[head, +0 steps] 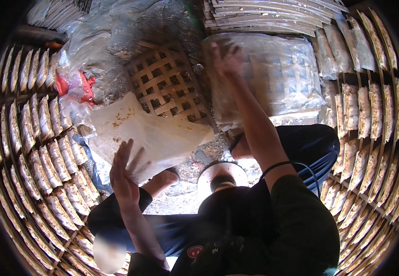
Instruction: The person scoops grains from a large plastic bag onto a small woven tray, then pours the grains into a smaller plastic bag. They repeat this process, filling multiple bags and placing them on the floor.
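Observation:
My left hand [125, 184] is raised with fingers extended at the near edge of a translucent plastic sheet [151, 132]. Yellowish crumbs cling to that sheet, which partly covers a woven bamboo lattice tray [163, 81]. I cannot tell whether the fingers touch it. Farther right, my right hand [227, 58], blurred and with fingers spread, is over the left part of a plastic-wrapped rectangular stack [275, 76]. Slats or blocks show dimly through its cloudy wrap.
Racks on the left [41, 165] and right [375, 145] carry many upright whitish slabs that look like tempeh. Bamboo trays [265, 15] are stacked at the back. Crumpled plastic [85, 45] and red scraps [87, 88] lie left. A round pale stool-like disc [208, 174] sits between my knees.

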Tool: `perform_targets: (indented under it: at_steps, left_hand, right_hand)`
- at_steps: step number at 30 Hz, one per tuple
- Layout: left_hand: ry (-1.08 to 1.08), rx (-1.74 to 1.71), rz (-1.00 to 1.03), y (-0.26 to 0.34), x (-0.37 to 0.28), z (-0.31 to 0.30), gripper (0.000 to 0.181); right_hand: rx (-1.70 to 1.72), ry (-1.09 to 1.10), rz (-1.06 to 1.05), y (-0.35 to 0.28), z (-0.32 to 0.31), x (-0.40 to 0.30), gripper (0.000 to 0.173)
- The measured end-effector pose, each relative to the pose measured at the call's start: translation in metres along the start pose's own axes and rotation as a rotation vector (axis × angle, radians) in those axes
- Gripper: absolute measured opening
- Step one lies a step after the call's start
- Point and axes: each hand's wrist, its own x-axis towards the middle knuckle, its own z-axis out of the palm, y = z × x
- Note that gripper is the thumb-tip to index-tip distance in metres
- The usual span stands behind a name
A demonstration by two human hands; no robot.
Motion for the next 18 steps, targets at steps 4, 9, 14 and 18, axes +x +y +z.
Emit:
perform_targets:
  at_steps: [4, 9, 14, 18]
  left_hand:
    - [0.005, -0.009, -0.012, 0.003, -0.001, 0.004, 0.058]
    - [-0.034, -0.002, 0.026, 0.009, -0.001, 0.012, 0.057]
    - [-0.035, 0.002, 0.065, 0.002, -0.006, -0.001, 0.057]
    - [-0.024, 0.015, 0.065, 0.005, -0.007, 0.005, 0.057]
  right_hand:
    - [0.526, -0.280, -0.366, -0.028, -0.005, -0.023, 0.053]
    - [0.178, 0.337, 0.269, 0.003, 0.028, -0.013, 0.066]
    - [0.059, -0.338, -0.209, -0.029, -0.002, -0.035, 0.070]
    - [0.343, -0.202, -0.416, -0.025, -0.005, -0.063, 0.069]
